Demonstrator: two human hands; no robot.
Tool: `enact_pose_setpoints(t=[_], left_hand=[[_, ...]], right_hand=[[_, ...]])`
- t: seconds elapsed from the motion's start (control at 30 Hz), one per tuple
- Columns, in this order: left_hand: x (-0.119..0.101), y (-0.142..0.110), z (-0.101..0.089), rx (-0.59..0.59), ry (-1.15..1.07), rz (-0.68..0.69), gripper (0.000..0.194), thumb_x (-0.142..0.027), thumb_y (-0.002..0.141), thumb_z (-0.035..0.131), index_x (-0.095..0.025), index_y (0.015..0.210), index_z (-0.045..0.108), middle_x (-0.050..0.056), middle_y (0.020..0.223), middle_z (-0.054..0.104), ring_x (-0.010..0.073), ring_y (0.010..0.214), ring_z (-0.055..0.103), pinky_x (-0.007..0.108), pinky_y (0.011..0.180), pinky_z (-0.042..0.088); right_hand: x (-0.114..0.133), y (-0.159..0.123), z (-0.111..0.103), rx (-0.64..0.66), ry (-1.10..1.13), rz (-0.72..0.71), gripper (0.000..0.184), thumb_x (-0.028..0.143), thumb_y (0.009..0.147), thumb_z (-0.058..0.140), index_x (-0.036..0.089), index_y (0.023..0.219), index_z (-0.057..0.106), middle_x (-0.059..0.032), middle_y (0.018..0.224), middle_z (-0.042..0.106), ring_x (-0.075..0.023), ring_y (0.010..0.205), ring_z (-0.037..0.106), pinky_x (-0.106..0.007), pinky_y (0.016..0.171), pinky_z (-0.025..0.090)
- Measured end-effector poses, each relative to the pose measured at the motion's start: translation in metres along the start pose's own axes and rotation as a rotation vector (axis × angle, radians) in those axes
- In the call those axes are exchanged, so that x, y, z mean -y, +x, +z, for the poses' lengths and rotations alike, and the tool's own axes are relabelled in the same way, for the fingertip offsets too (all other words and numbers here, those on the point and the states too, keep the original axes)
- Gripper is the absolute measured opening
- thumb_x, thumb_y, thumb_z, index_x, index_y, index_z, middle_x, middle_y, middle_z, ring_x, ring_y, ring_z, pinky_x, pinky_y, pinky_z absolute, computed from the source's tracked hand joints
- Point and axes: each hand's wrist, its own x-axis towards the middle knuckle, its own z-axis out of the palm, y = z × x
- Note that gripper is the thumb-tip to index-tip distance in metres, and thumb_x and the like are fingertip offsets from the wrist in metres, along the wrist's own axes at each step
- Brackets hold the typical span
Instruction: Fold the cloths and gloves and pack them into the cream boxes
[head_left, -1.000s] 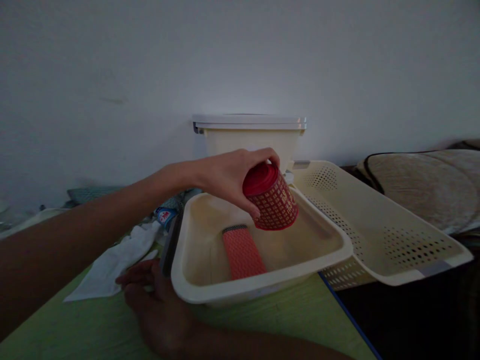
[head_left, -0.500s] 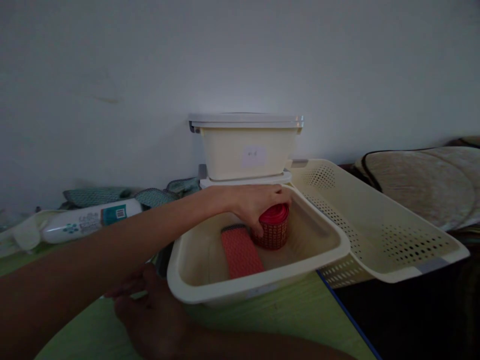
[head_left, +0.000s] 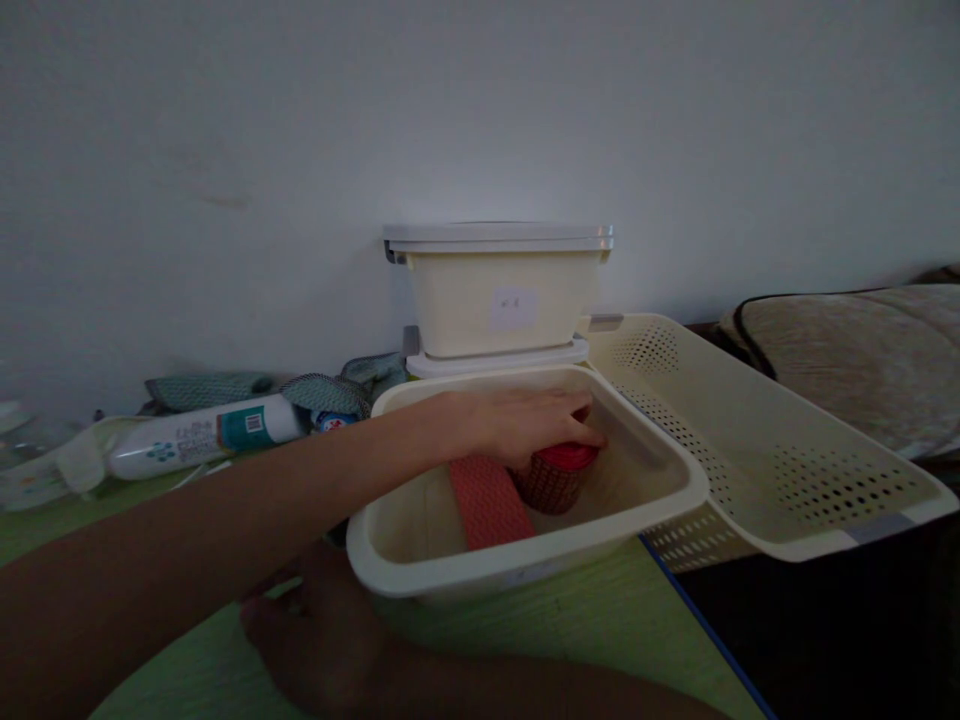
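Observation:
My left hand (head_left: 536,425) reaches from the left into a cream plastic bin (head_left: 525,558). Its fingers and thumb are closed over the top of a red woven-pattern canister with a bright red lid (head_left: 559,475). The canister leans to one side inside the bin. Beside it lies a flat coral-red textured item with a dark end (head_left: 491,510), partly covered by my left hand. Below my left forearm, my right hand (head_left: 319,625) rests low by the bin's near left corner. Its thumb and fingers look loosely apart, and the fingertips are partly hidden in shadow.
Behind the bin stands a lidded cream box (head_left: 465,300) with a paper label. To the right, a perforated cream basket (head_left: 817,540) overhangs the table edge. A white bottle (head_left: 202,435), a grey-green mesh cloth (head_left: 206,390) and a clear bottle (head_left: 30,435) lie at left.
My left hand has shifted slightly lower and right over the canister, which has gone from upright to tilted. The view has moved a little; my right hand stays near the bin's corner.

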Motion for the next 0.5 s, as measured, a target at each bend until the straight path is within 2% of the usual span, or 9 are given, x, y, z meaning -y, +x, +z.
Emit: enact_pose_setpoints(t=[0.13, 0.2, 0.33, 0.4, 0.43, 0.47, 0.5], left_hand=[[0.002, 0.002, 0.005, -0.008, -0.014, 0.008, 0.058, -0.005, 0.065, 0.065, -0.015, 0.121, 0.05, 0.012, 0.125, 0.051, 0.0221, 0.115, 0.047, 0.033, 0.097, 0.037], [0.002, 0.002, 0.003, -0.001, -0.024, 0.011, 0.064, -0.006, 0.065, 0.066, -0.013, 0.125, 0.046, 0.012, 0.129, 0.049, 0.0225, 0.12, 0.045, 0.032, 0.099, 0.035], [-0.007, -0.019, -0.022, -0.022, -0.073, -0.027, 0.08, -0.011, 0.064, 0.07, -0.011, 0.134, 0.033, 0.014, 0.135, 0.045, 0.023, 0.123, 0.043, 0.032, 0.102, 0.033], [-0.016, -0.04, -0.038, -0.166, -0.099, -0.07, 0.063, -0.016, 0.071, 0.067, -0.011, 0.128, 0.041, 0.013, 0.131, 0.05, 0.0211, 0.121, 0.046, 0.031, 0.101, 0.034], [-0.021, -0.053, -0.043, -0.278, -0.096, -0.113, 0.051, -0.019, 0.075, 0.064, -0.012, 0.122, 0.046, 0.012, 0.126, 0.054, 0.0207, 0.118, 0.049, 0.032, 0.099, 0.036], [-0.025, -0.067, -0.046, -0.412, -0.088, -0.165, 0.04, -0.02, 0.077, 0.061, -0.014, 0.115, 0.051, 0.01, 0.119, 0.058, 0.0197, 0.112, 0.052, 0.032, 0.096, 0.039], [-0.03, -0.082, -0.045, -0.596, -0.07, -0.244, 0.029, -0.021, 0.078, 0.059, -0.016, 0.107, 0.055, 0.007, 0.11, 0.061, 0.0187, 0.105, 0.056, 0.032, 0.092, 0.042]], right_hand=[[0.012, -0.003, -0.004, -0.013, 0.029, 0.083, 0.029, 0.016, 0.06, 0.064, 0.028, 0.078, 0.044, 0.0067, 0.092, 0.066, -0.0182, 0.085, 0.064, -0.03, 0.067, 0.054], [0.018, -0.008, -0.006, 0.001, 0.065, 0.061, 0.026, 0.014, 0.063, 0.061, 0.027, 0.076, 0.045, 0.0061, 0.09, 0.066, -0.0178, 0.082, 0.063, -0.028, 0.063, 0.053], [0.025, -0.021, -0.011, -0.022, 0.158, -0.034, 0.022, 0.009, 0.071, 0.051, 0.023, 0.087, 0.048, -0.0007, 0.093, 0.064, -0.0159, 0.084, 0.062, -0.026, 0.063, 0.049], [0.025, -0.025, -0.011, -0.024, 0.186, -0.039, 0.022, 0.007, 0.073, 0.049, 0.021, 0.09, 0.049, -0.0023, 0.093, 0.063, -0.0151, 0.085, 0.061, -0.026, 0.067, 0.047], [0.025, -0.026, -0.012, -0.018, 0.195, -0.034, 0.022, 0.006, 0.073, 0.05, 0.02, 0.09, 0.049, -0.002, 0.091, 0.063, -0.0146, 0.085, 0.06, -0.026, 0.069, 0.046], [0.026, -0.026, -0.012, -0.02, 0.2, -0.032, 0.021, 0.005, 0.072, 0.05, 0.02, 0.088, 0.049, -0.0012, 0.088, 0.062, -0.0138, 0.084, 0.06, -0.025, 0.07, 0.045], [0.026, -0.026, -0.012, -0.022, 0.199, -0.035, 0.02, 0.004, 0.072, 0.05, 0.019, 0.085, 0.05, -0.0002, 0.086, 0.061, -0.0128, 0.081, 0.059, -0.024, 0.069, 0.044]])
